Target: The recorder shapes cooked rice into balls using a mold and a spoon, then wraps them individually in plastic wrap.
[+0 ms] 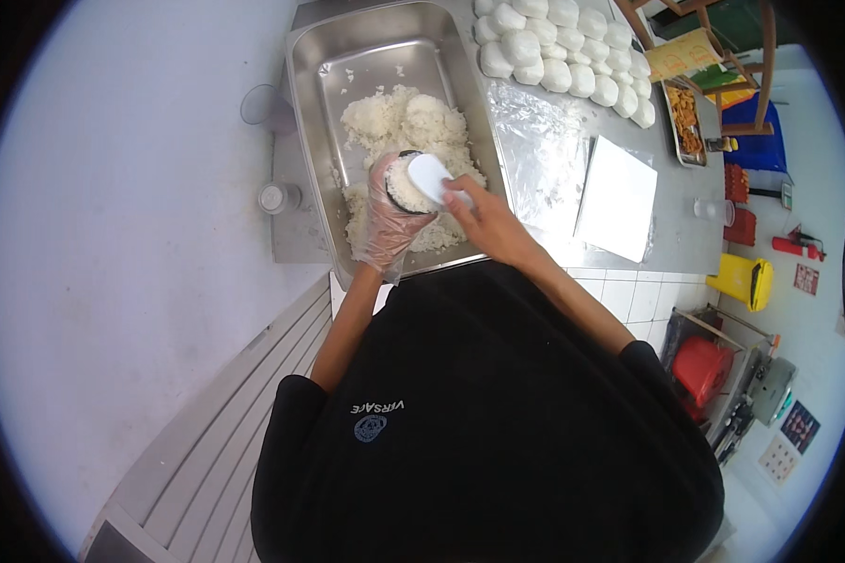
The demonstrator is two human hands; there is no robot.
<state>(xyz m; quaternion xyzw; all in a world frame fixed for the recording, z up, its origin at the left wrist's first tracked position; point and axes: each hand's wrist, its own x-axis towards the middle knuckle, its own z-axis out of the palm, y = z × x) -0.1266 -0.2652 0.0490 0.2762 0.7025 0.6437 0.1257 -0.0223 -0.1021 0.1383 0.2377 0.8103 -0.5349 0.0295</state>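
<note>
My left hand (pixel 387 218), in a clear plastic glove, grips a dark-rimmed round mold (pixel 396 199) filled with white rice. My bare right hand (pixel 489 218) holds a white rice paddle (pixel 429 176), its flat blade over the rice in the mold. Both hands are above a deep stainless steel pan (pixel 301 91). Cooked rice (pixel 429 123) lies heaped in the pan's middle and near part, with a few loose grains on the bare metal beyond. My palm hides most of the mold's side.
Several wrapped white rice portions (pixel 563 42) stand at the back right on plastic film (pixel 535 141). White sheets (pixel 618 200) lie on the steel table (pixel 676 211). Farther right are a tray of brown food (pixel 684 123) and a clear cup (pixel 711 210). Two containers (pixel 279 198) (pixel 267 107) stand by the left wall.
</note>
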